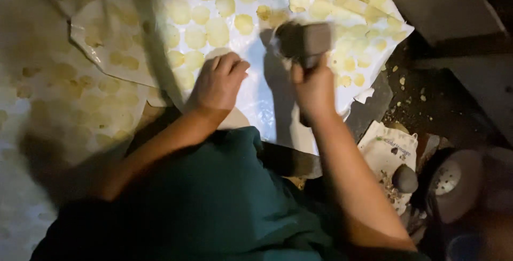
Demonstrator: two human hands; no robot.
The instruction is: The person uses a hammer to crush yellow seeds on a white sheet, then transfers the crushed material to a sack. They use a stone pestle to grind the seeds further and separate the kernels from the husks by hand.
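Green-clothed knee (214, 202) closest; right hand (315, 87) grips blurred dark mallet (304, 41), left hand (219, 84) loosely curled, knuckles down on white sheet (256, 95) beside yellow discs (206, 25).

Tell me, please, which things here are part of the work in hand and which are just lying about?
In use:
right hand gripping the blurred mallet
left hand pressing the white sheet
pale yellow discs

Lying about:
printed bag
dark stone
round metal lid

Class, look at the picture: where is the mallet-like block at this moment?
In the head view, the grey block sits upper centre, gripped by the right hand, raised over the white sheet of pale yellow discs, right of the left hand.
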